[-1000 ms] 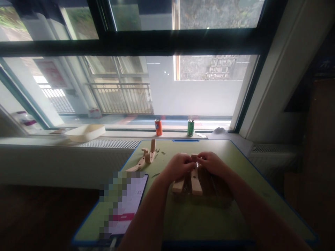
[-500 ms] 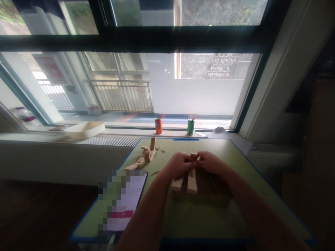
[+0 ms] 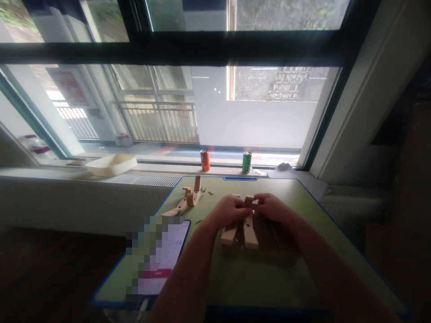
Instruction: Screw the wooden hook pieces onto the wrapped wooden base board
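Centrally, holed bar [image 3: 250,234] lies long axis near to far, its far end between left hand [image 3: 229,211] and right hand [image 3: 272,207]. Left, nearer, pinches it; right's fingertips bunch alongside, grip unclear.

Blue-edged green table [image 3: 325,217]; on it a phone [image 3: 164,258], curved wooden pieces [image 3: 193,198]; small screws [image 3: 210,194].

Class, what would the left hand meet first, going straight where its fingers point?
The left hand would probably first meet the holed wooden piece, then the right hand; depth is unclear.
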Available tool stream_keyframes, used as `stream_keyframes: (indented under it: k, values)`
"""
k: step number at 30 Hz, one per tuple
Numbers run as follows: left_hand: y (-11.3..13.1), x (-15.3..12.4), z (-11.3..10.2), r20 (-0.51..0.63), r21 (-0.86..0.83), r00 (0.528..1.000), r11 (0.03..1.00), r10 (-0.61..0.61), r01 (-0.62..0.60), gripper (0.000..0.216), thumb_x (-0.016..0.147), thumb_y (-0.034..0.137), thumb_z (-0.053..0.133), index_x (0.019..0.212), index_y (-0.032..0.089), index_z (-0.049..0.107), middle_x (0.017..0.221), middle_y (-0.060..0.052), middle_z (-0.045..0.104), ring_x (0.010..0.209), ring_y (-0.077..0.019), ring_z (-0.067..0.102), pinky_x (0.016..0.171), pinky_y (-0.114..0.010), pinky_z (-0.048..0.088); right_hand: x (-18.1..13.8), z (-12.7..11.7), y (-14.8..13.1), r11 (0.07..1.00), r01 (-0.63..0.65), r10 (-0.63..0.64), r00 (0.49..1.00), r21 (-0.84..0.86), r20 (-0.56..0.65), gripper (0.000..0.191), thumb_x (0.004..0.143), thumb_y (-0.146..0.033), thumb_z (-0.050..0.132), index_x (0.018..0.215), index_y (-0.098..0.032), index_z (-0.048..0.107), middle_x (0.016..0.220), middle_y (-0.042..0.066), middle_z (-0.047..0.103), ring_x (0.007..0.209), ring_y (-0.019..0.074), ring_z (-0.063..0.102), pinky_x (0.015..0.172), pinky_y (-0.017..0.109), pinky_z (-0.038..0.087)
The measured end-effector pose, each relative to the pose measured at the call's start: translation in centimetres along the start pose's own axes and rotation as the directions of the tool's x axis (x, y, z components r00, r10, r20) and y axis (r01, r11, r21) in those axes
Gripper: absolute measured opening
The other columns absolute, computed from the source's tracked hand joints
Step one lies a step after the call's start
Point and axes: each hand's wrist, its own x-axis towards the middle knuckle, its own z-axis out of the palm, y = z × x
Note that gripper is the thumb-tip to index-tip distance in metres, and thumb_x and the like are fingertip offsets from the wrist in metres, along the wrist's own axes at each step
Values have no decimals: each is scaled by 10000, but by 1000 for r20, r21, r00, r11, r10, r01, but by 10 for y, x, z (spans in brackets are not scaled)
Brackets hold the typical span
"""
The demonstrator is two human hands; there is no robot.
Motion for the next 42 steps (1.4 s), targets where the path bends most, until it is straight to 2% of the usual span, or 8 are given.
stream_keyframes:
  k: [7, 12, 14, 17, 22, 29, 36, 42]
  values:
    - [1, 1, 2, 14, -18, 1000, 999, -26, 26, 309, 759, 352, 504, 854, 135, 703, 767, -36, 630, 661, -134, 545, 617, -236, 399, -8, -5, 0, 996, -35, 40, 997, 76, -67, 394, 729, -424, 584, 1020, -163, 632, 748, 33, 616, 633, 139, 537, 567, 248, 394]
    - [1, 1, 3, -9, 26, 1000, 999, -30, 30, 271, 748, 307, 485, 731, 121, 682, 694, -19, 593, 624, -121, 514, 585, -227, 372, -28, -40, -16, 968, 57, 5, 969, 244, -246, 412, 723, -277, 578, 1118, -189, 506, 855, 14, 551, 696, 128, 524, 611, 251, 431]
    - [2, 1, 2, -12, 36, 1000, 999, -25, 25, 264, 746, 303, 485, 717, 123, 677, 705, -20, 592, 641, -123, 514, 595, -226, 371, -34, -61, -35, 983, 120, -75, 955, 142, -288, 306, 752, -279, 554, 1045, -196, 533, 855, 21, 558, 734, 138, 524, 644, 263, 436]
    - [5, -1, 1, -8, 64, 1000, 998, -16, 16, 273, 747, 335, 497, 743, 134, 681, 746, -25, 596, 670, -128, 519, 622, -230, 376, -40, -88, -73, 974, 215, -222, 969, -75, -110, 231, 778, -356, 550, 952, -209, 592, 840, 32, 608, 741, 153, 551, 651, 274, 438]
    - [6, -2, 3, -42, 120, 998, 992, -36, 41, 287, 764, 358, 493, 701, 134, 661, 760, -36, 585, 670, -129, 513, 629, -237, 377, -44, -99, -118, 896, 317, -347, 937, -311, -45, 184, 767, -365, 579, 891, -244, 639, 824, 6, 642, 685, 133, 569, 607, 250, 430]
    - [8, -2, 4, -62, 108, 998, 993, -29, 36, 192, 741, 291, 535, 728, 158, 673, 791, -24, 589, 696, -130, 522, 657, -232, 379, -27, -90, -100, 921, 283, -324, 938, -267, -125, 244, 822, -411, 508, 882, -207, 628, 588, -14, 603, 474, 94, 537, 445, 212, 379]
    - [11, 0, 2, -36, 106, 998, 993, -42, 45, 174, 734, 273, 550, 761, 161, 680, 810, -26, 608, 729, -142, 537, 674, -243, 385, -19, -93, -90, 862, 367, -397, 918, -351, -14, 173, 764, -324, 588, 893, -229, 652, 711, -21, 649, 570, 96, 565, 533, 228, 409]
    - [13, -1, 2, -31, 89, 997, 993, -68, 71, 177, 725, 276, 552, 753, 154, 677, 803, -27, 610, 723, -137, 540, 656, -240, 389, -17, -90, -87, 859, 413, -431, 902, -301, 9, 205, 772, -320, 578, 936, -226, 658, 763, -11, 671, 604, 105, 595, 565, 234, 427]
